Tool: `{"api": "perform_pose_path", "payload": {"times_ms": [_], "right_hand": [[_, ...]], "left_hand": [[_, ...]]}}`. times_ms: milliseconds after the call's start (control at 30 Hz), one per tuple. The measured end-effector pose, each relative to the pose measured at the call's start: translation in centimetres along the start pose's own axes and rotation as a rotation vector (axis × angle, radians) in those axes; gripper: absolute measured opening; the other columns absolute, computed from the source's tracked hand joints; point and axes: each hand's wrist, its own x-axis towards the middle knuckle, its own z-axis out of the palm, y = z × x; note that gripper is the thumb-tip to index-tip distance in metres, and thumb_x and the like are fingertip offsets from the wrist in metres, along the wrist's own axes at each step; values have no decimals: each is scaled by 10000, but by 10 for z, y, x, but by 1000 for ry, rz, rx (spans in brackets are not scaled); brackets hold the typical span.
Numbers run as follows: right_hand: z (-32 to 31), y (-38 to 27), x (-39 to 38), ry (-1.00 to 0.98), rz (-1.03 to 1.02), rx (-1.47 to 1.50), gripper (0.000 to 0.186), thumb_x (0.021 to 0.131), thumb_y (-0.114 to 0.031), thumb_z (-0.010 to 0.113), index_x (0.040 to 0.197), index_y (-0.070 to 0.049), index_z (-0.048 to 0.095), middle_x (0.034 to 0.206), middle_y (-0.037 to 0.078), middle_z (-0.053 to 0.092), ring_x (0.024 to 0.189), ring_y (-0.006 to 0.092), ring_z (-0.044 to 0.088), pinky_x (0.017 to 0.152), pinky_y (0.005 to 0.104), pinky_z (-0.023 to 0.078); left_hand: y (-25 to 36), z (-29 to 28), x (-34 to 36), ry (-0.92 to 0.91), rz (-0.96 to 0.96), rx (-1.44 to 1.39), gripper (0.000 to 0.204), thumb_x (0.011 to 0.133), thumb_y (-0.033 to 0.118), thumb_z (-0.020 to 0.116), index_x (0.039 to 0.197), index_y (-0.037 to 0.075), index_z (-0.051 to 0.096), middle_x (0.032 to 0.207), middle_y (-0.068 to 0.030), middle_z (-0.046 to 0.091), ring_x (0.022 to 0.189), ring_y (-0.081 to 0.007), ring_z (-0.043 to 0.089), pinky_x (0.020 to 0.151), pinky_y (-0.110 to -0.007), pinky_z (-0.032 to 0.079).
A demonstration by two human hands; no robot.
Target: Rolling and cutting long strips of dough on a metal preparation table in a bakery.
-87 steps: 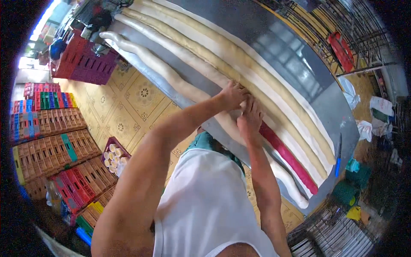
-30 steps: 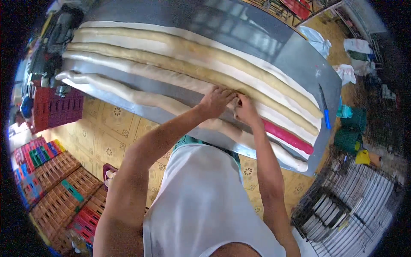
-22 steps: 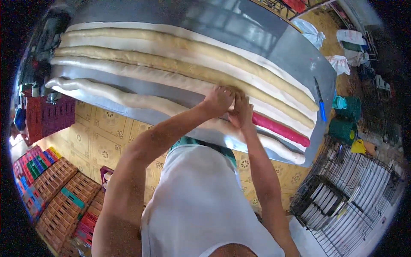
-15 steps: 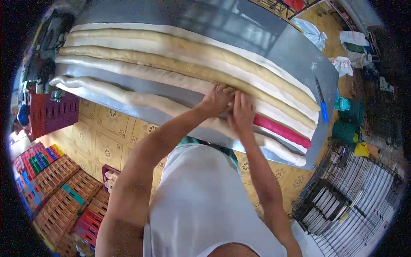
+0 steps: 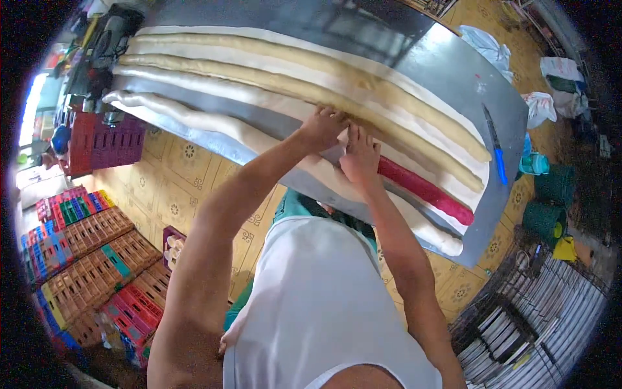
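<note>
Long strips of pale dough lie side by side across the grey table. My left hand [image 5: 323,127] has its fingers curled on the edge of the white dough strip [image 5: 278,104], near the middle of its length. Close beside it, my right hand [image 5: 361,157] grips the same dough edge, fingers bent over it. From under my right hand a red filling rope [image 5: 427,192] runs bare to the right; left of my hands only pale dough shows. Two tan ropes [image 5: 414,146] lie on white dough farther away. Nearer me lies a closed pale dough roll [image 5: 220,123].
A blue-handled knife [image 5: 499,159] rests on the table [image 5: 453,71] at the right. Stacked crates [image 5: 91,259] stand on the floor at lower left, a purple crate [image 5: 116,139] near the table's left end. Metal racks [image 5: 551,311] stand at lower right, green bins [image 5: 544,220] above them.
The view has shifted a little, so the table sits differently in it. My hands stay together at the dough edge, with slightly more red filling showing beside my right hand.
</note>
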Motion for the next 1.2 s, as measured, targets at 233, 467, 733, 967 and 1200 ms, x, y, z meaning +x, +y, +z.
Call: {"api": "perform_pose_path", "payload": {"times_ms": [233, 467, 733, 967, 1200], "right_hand": [[-20, 60, 28, -687, 349, 742, 724, 836, -184, 710, 1515, -50, 496, 1433, 155, 587, 1249, 386, 609, 938, 551, 531], [-4, 30, -21, -176, 202, -48, 645, 817, -119, 699, 1438, -26, 547, 1334, 174, 600, 1259, 357, 575, 1012, 549, 478], [-25, 31, -25, -36, 121, -89, 552, 924, -185, 672, 1439, -21, 558, 1396, 191, 577, 1259, 397, 566, 1034, 543, 449], [-45, 89, 2, -599, 347, 605, 617, 883, -131, 685, 1468, -32, 515, 1469, 186, 552, 1279, 392, 575, 1060, 594, 430], [-30, 68, -57, -97, 211, -46, 776, 816, -148, 722, 1543, -62, 463, 1551, 164, 506, 1376, 392, 498, 1107, 553, 396]], "left_hand": [[23, 7, -16, 166, 79, -154, 770, 824, 369, 812, 1489, 91, 541, 1525, -137, 541, 1426, -356, 478, 1197, -583, 347], [30, -9, 10, 75, 158, -22, 839, 792, 415, 842, 1488, 70, 523, 1467, -130, 577, 1348, -384, 520, 1150, -545, 399], [34, -8, 26, 132, 178, -206, 614, 885, 338, 704, 1427, 71, 593, 1413, -102, 603, 1311, -338, 544, 1187, -544, 348], [72, 17, 17, 317, 216, -29, 520, 887, 273, 687, 1383, 134, 622, 1314, -60, 642, 1257, -303, 564, 1070, -500, 426], [85, -17, 50, 26, 140, -133, 735, 815, 457, 819, 1399, 65, 605, 1422, -127, 614, 1350, -331, 546, 1168, -491, 408]]}}
